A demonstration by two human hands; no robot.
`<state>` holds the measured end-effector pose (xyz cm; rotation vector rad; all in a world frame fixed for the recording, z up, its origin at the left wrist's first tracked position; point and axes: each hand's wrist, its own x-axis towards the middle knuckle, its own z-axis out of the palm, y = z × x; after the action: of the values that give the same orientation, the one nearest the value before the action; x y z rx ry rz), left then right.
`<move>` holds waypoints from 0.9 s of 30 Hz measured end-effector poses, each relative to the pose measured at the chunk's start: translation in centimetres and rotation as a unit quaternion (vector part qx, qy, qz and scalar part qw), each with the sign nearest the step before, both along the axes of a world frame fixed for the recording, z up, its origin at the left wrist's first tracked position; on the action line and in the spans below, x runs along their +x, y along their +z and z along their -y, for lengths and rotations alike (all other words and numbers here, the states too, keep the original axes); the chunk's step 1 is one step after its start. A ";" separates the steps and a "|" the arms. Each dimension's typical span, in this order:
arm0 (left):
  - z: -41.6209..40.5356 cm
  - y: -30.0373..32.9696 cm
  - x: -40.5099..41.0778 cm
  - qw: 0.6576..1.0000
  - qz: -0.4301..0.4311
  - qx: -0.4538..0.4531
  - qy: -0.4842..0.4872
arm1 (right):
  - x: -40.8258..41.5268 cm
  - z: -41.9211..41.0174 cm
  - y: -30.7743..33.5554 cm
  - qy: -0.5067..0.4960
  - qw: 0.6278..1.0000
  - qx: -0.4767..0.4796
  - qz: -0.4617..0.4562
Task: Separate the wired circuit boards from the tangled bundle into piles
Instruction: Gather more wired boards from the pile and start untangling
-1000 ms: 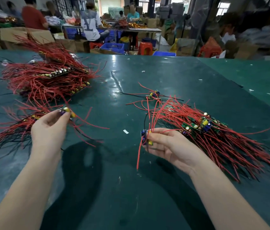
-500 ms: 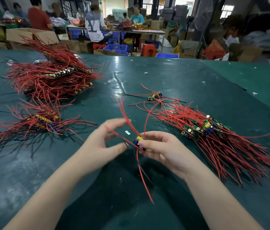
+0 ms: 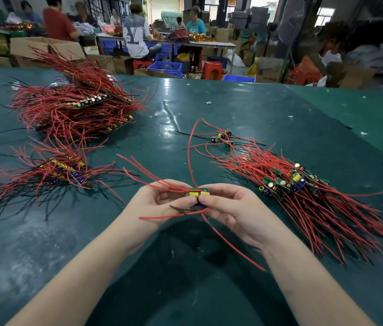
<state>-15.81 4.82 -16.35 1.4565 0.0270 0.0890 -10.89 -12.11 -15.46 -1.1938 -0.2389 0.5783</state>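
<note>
Above the green table (image 3: 232,109), left hand (image 3: 155,203) and right hand (image 3: 235,208) meet, fingers pinching one wired circuit board (image 3: 197,193).

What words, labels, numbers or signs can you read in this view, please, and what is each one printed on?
"LV": large pale letters on the back of the grey T-shirt of a person seated at the far table.
Printing on the green circuit board held by the left hand and right hand: too small to read.
Markings on the capacitors in the tangled bundle: too blurred to read.
Cardboard boxes: no readable text.
</note>
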 end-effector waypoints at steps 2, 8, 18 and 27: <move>0.0 -0.1 -0.1 0.999 -0.007 -0.031 -0.006 | -0.2 0.0 0.1 -0.003 1.000 -0.013 0.024; 0.2 0.4 -0.4 0.997 -0.022 -0.080 -0.007 | -0.3 0.2 0.3 0.024 0.998 -0.029 0.054; 0.2 0.8 -0.8 0.995 -0.038 -0.094 -0.013 | -0.2 0.6 0.4 0.039 0.994 -0.041 0.089; -0.5 0.8 -0.8 1.000 -0.012 -0.019 0.011 | 0.0 1.1 0.4 0.050 0.988 -0.075 0.129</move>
<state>-16.57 5.34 -15.58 1.4204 0.0632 0.0882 -10.93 -13.20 -15.09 -1.4101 -0.4843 0.5355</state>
